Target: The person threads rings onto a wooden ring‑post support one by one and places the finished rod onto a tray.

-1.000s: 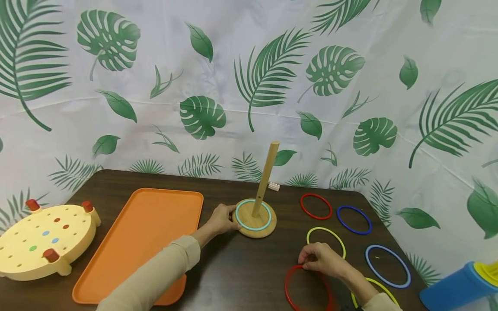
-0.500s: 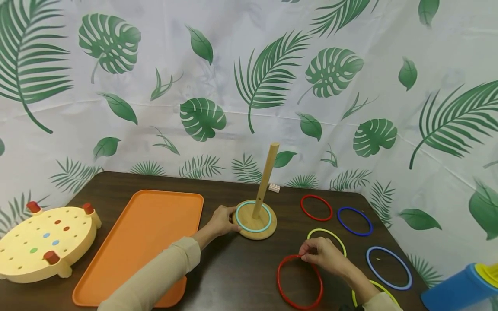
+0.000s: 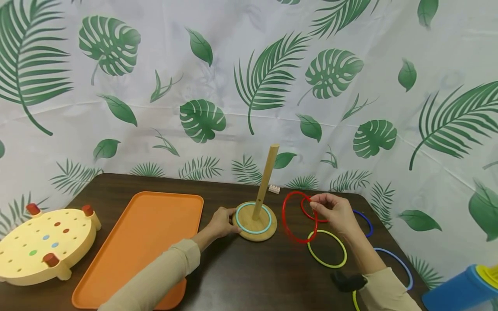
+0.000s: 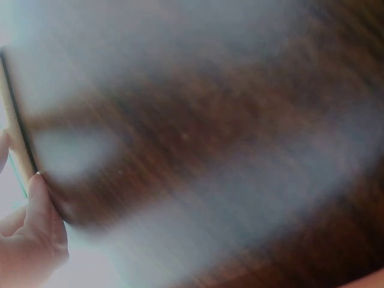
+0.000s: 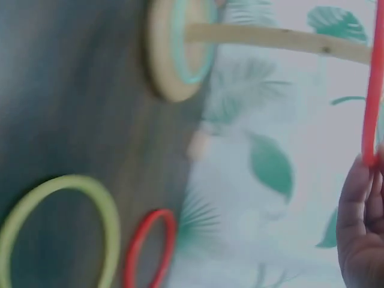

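Note:
A wooden stand with an upright post (image 3: 267, 172) stands mid-table, its post leaning slightly right in the head view. Around the foot of the post a turquoise ring (image 3: 253, 233) lies flat on the round base (image 3: 246, 217). The left hand (image 3: 221, 222) grips the base's left edge between thumb and fingers, as the left wrist view (image 4: 36, 240) partly shows. Right of the post, the right hand (image 3: 336, 211) pinches a red ring (image 3: 284, 214) at its edge and holds it up, tilted, above the table. Only part of that ring (image 5: 373, 102) shows in the right wrist view.
On the right lie another red ring (image 5: 129, 258), a yellow ring (image 3: 327, 265), a dark blue ring (image 3: 371, 225), a light blue ring (image 3: 408, 273) and a second yellow ring. An orange tray (image 3: 155, 237), a cream pegboard (image 3: 43, 242) and a blue bottle (image 3: 459, 287) stand around.
The right hand has lifted the red ring off the front of the table and moved it away from the body, up beside the post. The left hand has stayed on the base.

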Available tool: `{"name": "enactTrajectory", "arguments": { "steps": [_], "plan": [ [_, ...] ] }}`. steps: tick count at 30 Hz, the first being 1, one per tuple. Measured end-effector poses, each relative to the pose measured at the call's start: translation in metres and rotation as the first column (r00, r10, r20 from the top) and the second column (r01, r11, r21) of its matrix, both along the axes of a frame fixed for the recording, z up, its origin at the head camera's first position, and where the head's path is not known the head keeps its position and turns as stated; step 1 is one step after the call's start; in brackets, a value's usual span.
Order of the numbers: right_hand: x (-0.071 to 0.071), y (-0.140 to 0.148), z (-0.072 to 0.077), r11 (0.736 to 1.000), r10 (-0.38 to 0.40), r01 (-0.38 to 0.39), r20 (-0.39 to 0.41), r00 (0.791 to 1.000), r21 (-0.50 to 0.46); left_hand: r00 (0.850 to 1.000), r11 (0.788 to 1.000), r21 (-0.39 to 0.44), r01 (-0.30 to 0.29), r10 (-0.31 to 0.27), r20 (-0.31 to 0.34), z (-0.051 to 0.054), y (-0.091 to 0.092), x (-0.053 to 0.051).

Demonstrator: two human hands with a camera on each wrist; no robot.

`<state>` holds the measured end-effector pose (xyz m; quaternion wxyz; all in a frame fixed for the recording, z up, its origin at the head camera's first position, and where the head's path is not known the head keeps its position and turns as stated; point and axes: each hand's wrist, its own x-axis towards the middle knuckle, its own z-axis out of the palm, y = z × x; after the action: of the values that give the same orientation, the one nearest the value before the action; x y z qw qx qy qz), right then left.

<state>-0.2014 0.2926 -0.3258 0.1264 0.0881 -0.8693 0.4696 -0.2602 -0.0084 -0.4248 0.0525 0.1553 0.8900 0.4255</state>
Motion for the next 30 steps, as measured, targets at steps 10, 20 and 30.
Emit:
{"name": "enactTrajectory", "arguments": {
  "steps": [10, 20, 30],
  "plan": [
    [-0.022, -0.030, 0.045, 0.965, -0.105, 0.096, -0.027, 0.994, -0.243, 1.000, 1.000, 0.009, 0.000, 0.000, 0.001, -0.001, 0.000, 0.000],
    [-0.046, -0.060, 0.071, 0.911, -0.140, 0.111, -0.044, 0.989, -0.396, 1.000, 1.000, 0.025, -0.001, 0.001, -0.003, -0.001, 0.000, 0.001],
    [-0.066, -0.074, 0.071, 0.932, -0.162, 0.148, -0.014, 0.987, -0.330, 1.000, 1.000, 0.030, -0.008, 0.007, 0.017, 0.000, 0.000, 0.001]
  ]
}}
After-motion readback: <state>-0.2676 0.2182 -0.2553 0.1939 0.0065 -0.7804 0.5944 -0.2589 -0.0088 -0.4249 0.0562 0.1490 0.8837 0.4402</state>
